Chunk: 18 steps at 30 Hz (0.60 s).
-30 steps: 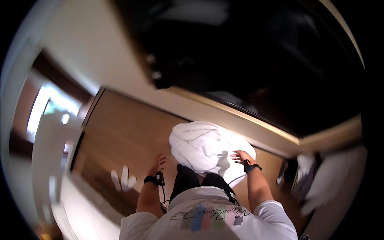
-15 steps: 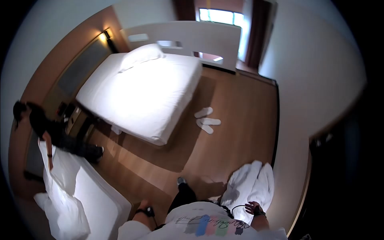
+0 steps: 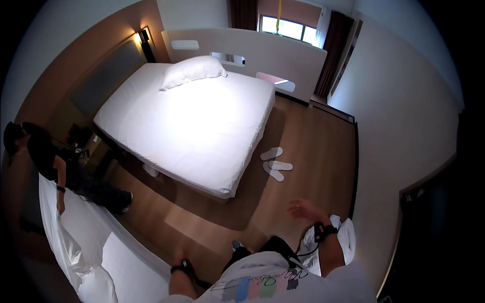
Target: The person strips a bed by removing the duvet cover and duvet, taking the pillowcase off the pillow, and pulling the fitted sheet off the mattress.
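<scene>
1. At the far left, one co-worker (image 3: 45, 151) in dark clothes leans with one arm (image 3: 61, 178) lowered to one white sheet (image 3: 76, 257), rumpled over the near bed (image 3: 129, 267).
2. One lit wall lamp (image 3: 143, 36) glows by the second bed, the far one (image 3: 187, 118), which bears one white pillow (image 3: 194, 71).
3. The left hand (image 3: 181, 254), above one black wristband (image 3: 183, 266), is beside the near bed; blur hides its fingers, so I cannot tell whether they are apart or together.
4. Past the far bed stands one pale panel (image 3: 298, 55) with three cut-outs; one window (image 3: 288, 28) shows between two dark curtains (image 3: 334, 53).
5. Three white slippers (image 3: 281, 165) (as far as I can count) lie close together on the wooden floor (image 3: 313, 141).
6. The right hand (image 3: 302, 208), wearing a second black wristband, extends over the floor, fingers loosely apart.
7. One white bundle (image 3: 346, 237) lies near the right-hand wall (image 3: 399, 106), partly hidden behind the right forearm (image 3: 331, 252).
</scene>
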{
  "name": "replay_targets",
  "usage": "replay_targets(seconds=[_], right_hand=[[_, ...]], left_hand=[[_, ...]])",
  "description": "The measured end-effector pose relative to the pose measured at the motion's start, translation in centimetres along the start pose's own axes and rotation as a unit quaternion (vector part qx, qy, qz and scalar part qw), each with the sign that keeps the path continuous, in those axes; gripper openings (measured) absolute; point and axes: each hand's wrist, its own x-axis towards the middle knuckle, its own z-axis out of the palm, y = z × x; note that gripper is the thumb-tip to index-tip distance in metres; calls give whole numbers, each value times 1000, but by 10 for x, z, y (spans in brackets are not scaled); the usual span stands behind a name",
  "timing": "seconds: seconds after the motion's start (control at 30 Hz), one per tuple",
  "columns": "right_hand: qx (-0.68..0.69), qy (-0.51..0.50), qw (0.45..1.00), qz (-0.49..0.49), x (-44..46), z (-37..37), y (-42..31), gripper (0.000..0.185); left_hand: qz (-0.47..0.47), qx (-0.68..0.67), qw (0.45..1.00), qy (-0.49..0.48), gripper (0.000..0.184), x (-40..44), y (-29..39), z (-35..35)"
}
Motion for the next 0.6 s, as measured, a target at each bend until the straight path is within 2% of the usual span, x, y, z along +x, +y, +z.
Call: replay_targets(seconds=[0.07,0.1,0.17,0.23,0.33,0.4,0.43,0.53,0.6], right_hand=[[28,6,999,-24,5,-17,-5,34],[57,7,997,-57,9,-19,-11,35],[90,40,991,-92,14,-20,-28,34],[130,73,980,-134,16,-19,-43,33],[176,118,961,-176,26,-31,-66,32],[217,116,951,-186,37,-54,-72,30],[219,116,949,-193,41,-65,-80,30],[234,141,940,-205,51,-110,-105,29],[263,162,921,-235,71,-153,-129,27]], left_hand=[[99,-196,974,-54,14,71,24,-7],[-31,-227,956,-184,19,45,106,-11],[166,-128,978,-8,28,-47,237,65],[188,-163,967,-56,29,-62,292,103],[206,-254,920,-217,33,-75,334,166],[169,-286,894,-303,34,-87,354,219],[148,-263,905,-301,34,-92,364,244],[94,-226,889,-388,32,-79,383,317],[77,-233,880,-407,31,-71,402,358]])
